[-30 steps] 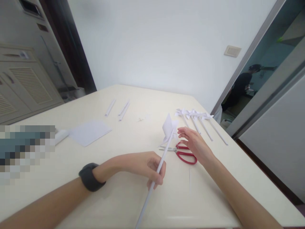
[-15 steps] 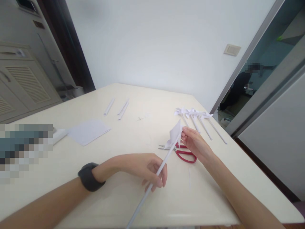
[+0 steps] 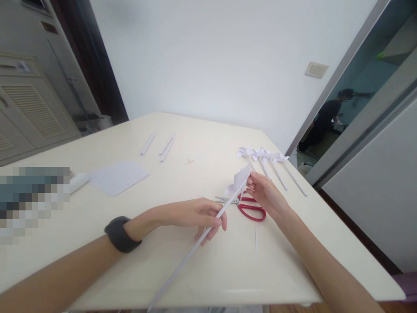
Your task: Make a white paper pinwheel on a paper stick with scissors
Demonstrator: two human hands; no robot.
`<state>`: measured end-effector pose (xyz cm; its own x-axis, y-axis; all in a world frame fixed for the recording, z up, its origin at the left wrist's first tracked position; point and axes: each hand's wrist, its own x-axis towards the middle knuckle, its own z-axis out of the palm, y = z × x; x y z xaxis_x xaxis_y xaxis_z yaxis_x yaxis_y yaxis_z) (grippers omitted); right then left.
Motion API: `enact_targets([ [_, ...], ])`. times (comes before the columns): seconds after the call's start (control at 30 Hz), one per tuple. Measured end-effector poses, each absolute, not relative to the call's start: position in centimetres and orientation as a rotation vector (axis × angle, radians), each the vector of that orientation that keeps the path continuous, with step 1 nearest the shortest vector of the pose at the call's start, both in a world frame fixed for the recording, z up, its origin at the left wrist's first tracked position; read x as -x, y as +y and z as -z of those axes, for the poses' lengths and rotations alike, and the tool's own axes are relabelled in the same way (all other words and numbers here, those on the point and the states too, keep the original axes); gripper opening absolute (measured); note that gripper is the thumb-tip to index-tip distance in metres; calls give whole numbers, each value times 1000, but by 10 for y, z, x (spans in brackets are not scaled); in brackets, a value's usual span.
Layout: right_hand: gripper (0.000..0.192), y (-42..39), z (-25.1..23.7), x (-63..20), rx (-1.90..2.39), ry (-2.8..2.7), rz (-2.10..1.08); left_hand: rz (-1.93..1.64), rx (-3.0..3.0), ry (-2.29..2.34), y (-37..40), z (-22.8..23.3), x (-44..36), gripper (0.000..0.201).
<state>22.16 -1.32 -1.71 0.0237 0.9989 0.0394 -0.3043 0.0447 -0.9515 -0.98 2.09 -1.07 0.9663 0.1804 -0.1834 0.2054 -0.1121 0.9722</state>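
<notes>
The left hand (image 3: 198,215) grips the pinwheel's stick (image 3: 195,245) mid-length, fingers clenched around it above the desk (image 3: 182,278). The right hand (image 3: 265,193) pinches the paper head (image 3: 240,179). Red scissors (image 3: 250,208) lie just beneath; finished pinwheels (image 3: 270,163) lie far right.

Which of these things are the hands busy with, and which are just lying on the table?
In use:
- left hand gripping the paper pinwheel's stick
- right hand pinching the pinwheel's folded paper head

Lying about:
- red scissors
- row of finished pinwheels
- paper sheets
- rolled paper sticks
</notes>
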Motion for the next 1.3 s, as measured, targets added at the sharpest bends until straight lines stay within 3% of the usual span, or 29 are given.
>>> enact_targets([
  [0.13,12,-13,15,-222,992,-1005,-1255,-19,-1703,349,24,14,10,16],
  [0.53,39,-7,9,-238,1098,-1130,-918,-311,-1825,639,37,10,12,23],
  [0.77,14,-13,2,-228,1189,-1447,-461,-523,-1990,877,52,5,21,28],
  [1.03,11,-18,11,-216,1253,-1623,-31,-670,-2298,1056,44,1,21,34],
  [1.3,36,-21,8,-216,1310,-1669,-27,-764,-2606,1146,53,8,25,35],
])
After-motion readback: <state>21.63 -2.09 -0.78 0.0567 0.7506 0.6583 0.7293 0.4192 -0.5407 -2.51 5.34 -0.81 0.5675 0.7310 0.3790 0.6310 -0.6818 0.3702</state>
